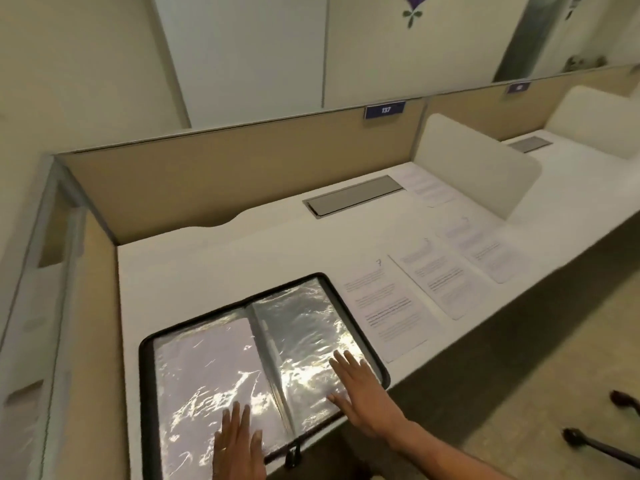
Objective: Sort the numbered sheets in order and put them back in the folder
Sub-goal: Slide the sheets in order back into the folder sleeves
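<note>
now | left hand (239,445), right hand (360,389): fingers straight, flat on open folder (145,344), holding nothing | sheets (388,306) in a row right of folder, long sides running away | right hand nearer

My white desk (214,258) bears the open folder (304,306) at its near edge. Four printed sheets (384,306) lie to its right (the nearest marked 7).

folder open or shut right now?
Open. The folder lies spread flat on the desk, both sleeve pages showing beside the spine, left hand and right hand flat on them.
</note>
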Action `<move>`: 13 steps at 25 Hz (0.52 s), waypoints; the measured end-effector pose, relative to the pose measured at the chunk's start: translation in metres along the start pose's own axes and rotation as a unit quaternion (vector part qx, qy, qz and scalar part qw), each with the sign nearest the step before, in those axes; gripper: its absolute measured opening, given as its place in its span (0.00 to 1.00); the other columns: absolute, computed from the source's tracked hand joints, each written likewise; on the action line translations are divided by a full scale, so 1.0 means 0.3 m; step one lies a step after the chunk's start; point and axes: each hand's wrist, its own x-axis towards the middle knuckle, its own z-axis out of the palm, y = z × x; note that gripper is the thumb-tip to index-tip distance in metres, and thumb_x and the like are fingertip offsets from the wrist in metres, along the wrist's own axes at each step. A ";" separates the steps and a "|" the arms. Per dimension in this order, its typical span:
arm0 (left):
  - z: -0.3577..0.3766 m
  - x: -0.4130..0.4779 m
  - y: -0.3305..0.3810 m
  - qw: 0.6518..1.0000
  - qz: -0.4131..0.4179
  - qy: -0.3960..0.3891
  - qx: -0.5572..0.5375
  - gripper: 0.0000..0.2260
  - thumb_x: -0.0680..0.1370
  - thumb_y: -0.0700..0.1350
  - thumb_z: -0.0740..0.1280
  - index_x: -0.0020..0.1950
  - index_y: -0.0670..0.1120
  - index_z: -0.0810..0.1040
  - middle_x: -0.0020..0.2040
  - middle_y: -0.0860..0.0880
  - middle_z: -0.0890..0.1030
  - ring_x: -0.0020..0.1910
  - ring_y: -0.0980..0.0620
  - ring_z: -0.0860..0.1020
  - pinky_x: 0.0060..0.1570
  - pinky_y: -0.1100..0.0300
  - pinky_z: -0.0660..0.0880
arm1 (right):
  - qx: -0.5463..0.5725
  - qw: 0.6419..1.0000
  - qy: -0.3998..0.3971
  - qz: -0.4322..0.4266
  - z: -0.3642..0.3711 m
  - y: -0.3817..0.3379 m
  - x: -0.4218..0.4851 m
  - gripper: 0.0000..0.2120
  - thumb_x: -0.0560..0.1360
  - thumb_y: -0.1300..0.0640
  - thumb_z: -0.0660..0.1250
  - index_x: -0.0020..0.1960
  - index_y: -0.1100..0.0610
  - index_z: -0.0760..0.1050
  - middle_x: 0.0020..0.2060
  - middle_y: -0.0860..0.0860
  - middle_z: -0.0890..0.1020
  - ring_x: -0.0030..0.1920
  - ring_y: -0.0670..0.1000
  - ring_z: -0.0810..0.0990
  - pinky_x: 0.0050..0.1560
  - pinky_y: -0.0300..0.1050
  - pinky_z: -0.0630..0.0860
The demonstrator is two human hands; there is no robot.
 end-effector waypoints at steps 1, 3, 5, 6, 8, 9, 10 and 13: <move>0.016 0.044 0.060 1.000 0.021 -0.018 0.009 0.24 0.85 0.62 0.43 0.79 0.56 0.60 0.83 0.64 0.47 0.81 0.62 0.45 0.75 0.59 0.50 | 0.000 1.000 0.013 0.026 -0.026 0.040 -0.023 0.33 0.84 0.34 0.48 0.83 0.46 0.42 0.81 0.41 0.39 0.80 0.42 0.33 0.81 0.49 0.37; 0.053 0.120 0.181 0.997 0.049 -0.057 0.024 0.28 0.85 0.63 0.44 0.77 0.49 0.66 0.83 0.57 0.54 0.81 0.61 0.45 0.75 0.56 0.51 | 0.010 0.997 0.037 0.073 -0.075 0.108 -0.070 0.33 0.84 0.34 0.46 0.83 0.46 0.41 0.80 0.41 0.38 0.80 0.41 0.33 0.81 0.49 0.37; 0.096 0.179 0.293 0.994 0.075 -0.069 0.026 0.32 0.85 0.63 0.46 0.75 0.44 0.73 0.79 0.48 0.64 0.82 0.57 0.49 0.78 0.55 0.45 | 0.023 0.992 0.066 0.108 -0.126 0.161 -0.115 0.33 0.84 0.33 0.45 0.83 0.46 0.41 0.80 0.41 0.39 0.80 0.42 0.35 0.81 0.48 0.37; 0.106 0.203 0.352 0.993 0.089 -0.076 0.028 0.32 0.85 0.63 0.46 0.75 0.43 0.73 0.79 0.46 0.65 0.82 0.53 0.51 0.79 0.57 0.42 | 0.026 0.989 0.079 0.122 -0.149 0.187 -0.136 0.33 0.84 0.33 0.45 0.83 0.46 0.42 0.80 0.41 0.40 0.80 0.43 0.36 0.81 0.47 0.36; 0.129 0.250 0.465 0.986 0.130 -0.093 0.039 0.32 0.85 0.63 0.45 0.77 0.44 0.71 0.80 0.46 0.63 0.81 0.47 0.57 0.79 0.58 0.39 | 0.031 0.984 0.099 0.147 -0.201 0.244 -0.177 0.32 0.84 0.35 0.46 0.83 0.47 0.43 0.80 0.41 0.41 0.80 0.43 0.37 0.80 0.46 0.35; 0.150 0.274 0.520 0.982 0.152 -0.099 0.047 0.32 0.85 0.63 0.44 0.78 0.45 0.69 0.81 0.46 0.62 0.81 0.44 0.58 0.79 0.57 0.39 | 0.036 0.981 0.110 0.157 -0.231 0.276 -0.199 0.32 0.85 0.37 0.46 0.83 0.48 0.43 0.80 0.41 0.41 0.80 0.43 0.37 0.80 0.47 0.35; 0.168 0.294 0.568 0.978 0.169 -0.105 0.055 0.32 0.85 0.63 0.44 0.80 0.45 0.66 0.81 0.45 0.61 0.81 0.43 0.58 0.79 0.56 0.40 | 0.041 0.979 0.119 0.163 -0.257 0.306 -0.215 0.31 0.85 0.38 0.46 0.83 0.48 0.43 0.80 0.41 0.42 0.81 0.43 0.38 0.81 0.48 0.37; 0.235 0.342 0.730 0.971 0.199 -0.109 0.072 0.34 0.83 0.66 0.41 0.83 0.48 0.59 0.83 0.47 0.54 0.82 0.45 0.52 0.81 0.52 0.41 | 0.051 0.970 0.152 0.183 -0.336 0.423 -0.262 0.29 0.86 0.40 0.45 0.83 0.48 0.45 0.80 0.42 0.43 0.81 0.44 0.39 0.81 0.50 0.38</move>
